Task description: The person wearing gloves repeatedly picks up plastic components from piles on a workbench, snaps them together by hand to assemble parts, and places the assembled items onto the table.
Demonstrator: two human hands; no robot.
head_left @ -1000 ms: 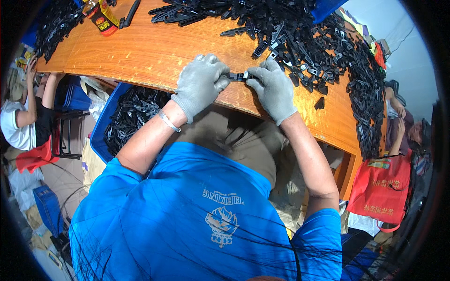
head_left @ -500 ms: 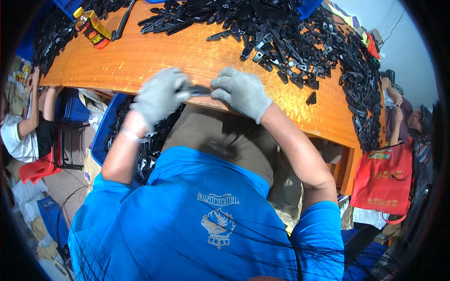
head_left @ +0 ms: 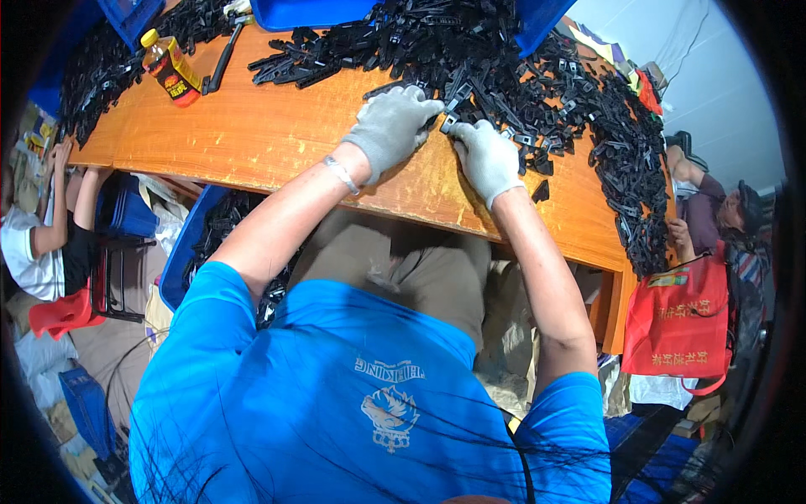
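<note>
Two gloved hands: left hand (head_left: 388,126), right hand (head_left: 485,155); one bottle (head_left: 170,67); one red bag (head_left: 680,323); black plastic parts (head_left: 537,92) uncountable

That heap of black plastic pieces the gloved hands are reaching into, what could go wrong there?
The heap of black pieces runs right along the far-right table edge, so pulling at it may knock pieces off. The left hand and right hand meet at a small piece inside the tangle; neighbours could snag and drag out with it. The bottle lying near the other pile could roll if bumped.
</note>
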